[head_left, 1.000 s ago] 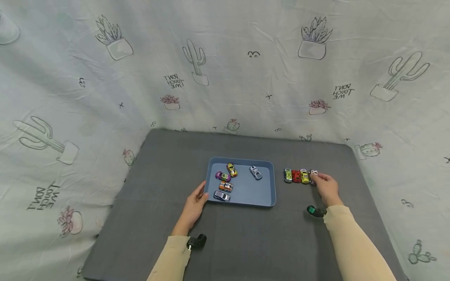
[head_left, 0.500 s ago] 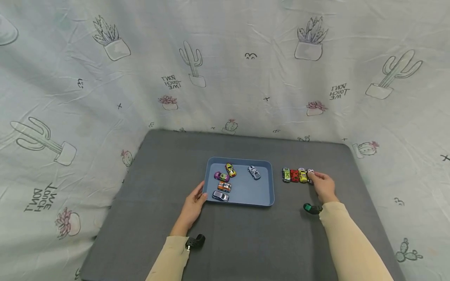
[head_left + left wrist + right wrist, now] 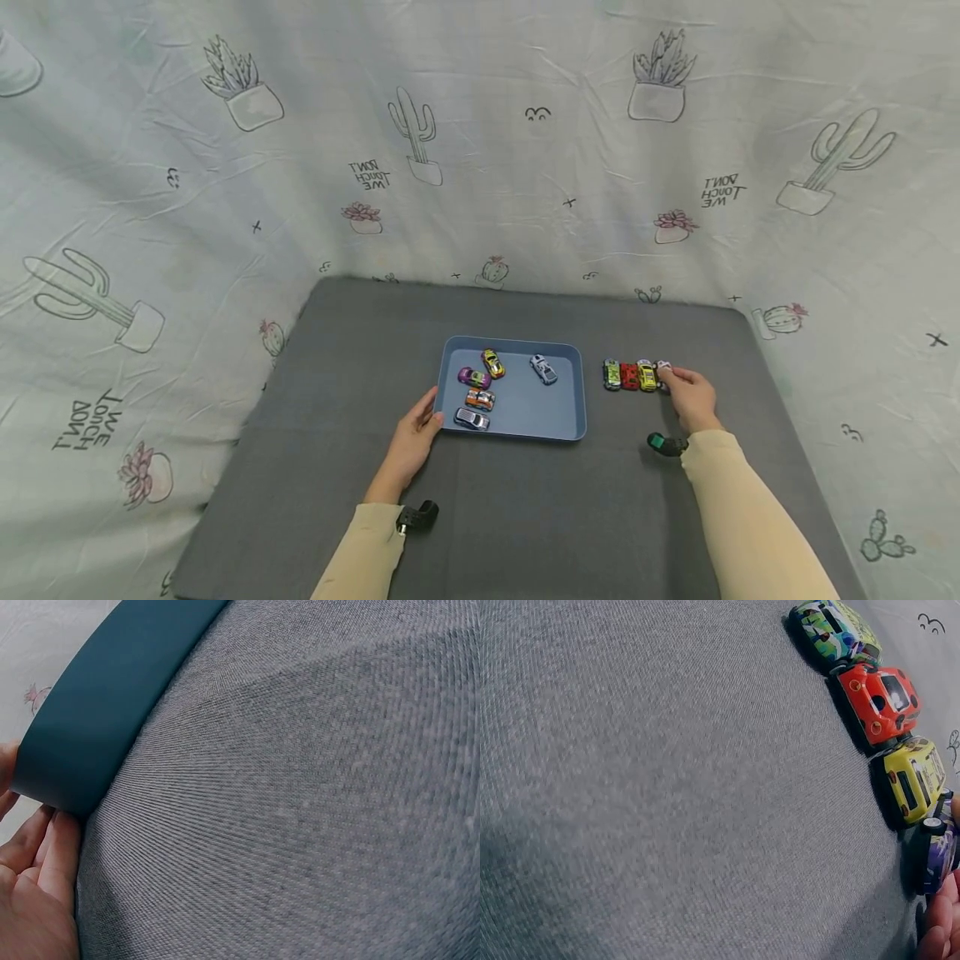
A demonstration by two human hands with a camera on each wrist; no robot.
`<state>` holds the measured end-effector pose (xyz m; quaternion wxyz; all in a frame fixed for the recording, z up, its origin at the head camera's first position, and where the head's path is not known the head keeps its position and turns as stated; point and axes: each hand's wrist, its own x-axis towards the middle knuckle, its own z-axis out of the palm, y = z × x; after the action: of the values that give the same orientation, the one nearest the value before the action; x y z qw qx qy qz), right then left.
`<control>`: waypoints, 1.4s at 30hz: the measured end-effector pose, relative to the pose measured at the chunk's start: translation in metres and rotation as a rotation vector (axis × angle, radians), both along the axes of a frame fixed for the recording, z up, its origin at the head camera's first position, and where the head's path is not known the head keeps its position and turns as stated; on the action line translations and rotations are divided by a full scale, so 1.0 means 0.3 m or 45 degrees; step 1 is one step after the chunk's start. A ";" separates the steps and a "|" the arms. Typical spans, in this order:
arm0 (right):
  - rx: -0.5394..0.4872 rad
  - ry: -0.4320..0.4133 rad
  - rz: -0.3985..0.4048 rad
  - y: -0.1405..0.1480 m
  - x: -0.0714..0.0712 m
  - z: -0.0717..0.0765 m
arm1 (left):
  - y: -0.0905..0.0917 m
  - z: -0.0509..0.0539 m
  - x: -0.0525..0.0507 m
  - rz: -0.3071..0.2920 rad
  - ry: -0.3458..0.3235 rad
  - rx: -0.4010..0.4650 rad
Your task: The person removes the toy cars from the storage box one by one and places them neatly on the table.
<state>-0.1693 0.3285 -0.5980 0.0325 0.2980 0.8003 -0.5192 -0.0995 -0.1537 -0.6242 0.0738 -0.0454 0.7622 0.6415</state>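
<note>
- Blue tray [image 3: 532, 408], on our grey-covered table [image 3: 525, 517]; our left hand [image 3: 411, 446] grips its near left corner between thumb and fingers.
- Within it we count five toy cars: yellow-and-red car [image 3: 492, 363], purple-and-green car [image 3: 474, 377], orange car [image 3: 481, 399] and dark silver car [image 3: 472, 418] toward the left; pale silver car [image 3: 543, 369] apart, toward the right.
- Right of the tray, one row: green car [image 3: 836, 630], red car [image 3: 877, 705], yellow car [image 3: 911, 780].
- Purple car [image 3: 939, 859], at the row's right end, beside the yellow car; our right hand [image 3: 693, 400] pinches it.
</note>
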 end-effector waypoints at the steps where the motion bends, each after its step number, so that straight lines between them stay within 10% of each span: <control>1: 0.004 0.004 0.000 0.001 -0.001 -0.003 | -0.001 0.000 0.001 -0.003 -0.003 -0.001; 13: 0.007 0.124 -0.203 -0.023 -0.002 -0.031 | -0.004 0.003 0.003 -0.031 0.000 0.019; 23: 0.060 0.070 -0.037 -0.018 0.010 -0.027 | -0.005 -0.004 0.006 -0.030 -0.002 0.004; 42: 0.016 0.131 -0.056 -0.012 0.010 -0.054 | -0.013 -0.017 -0.012 -0.040 -0.034 -0.004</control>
<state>-0.1664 0.3250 -0.6142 -0.0218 0.2888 0.7973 -0.5295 -0.1032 -0.1576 -0.6293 0.0940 -0.0419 0.7627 0.6385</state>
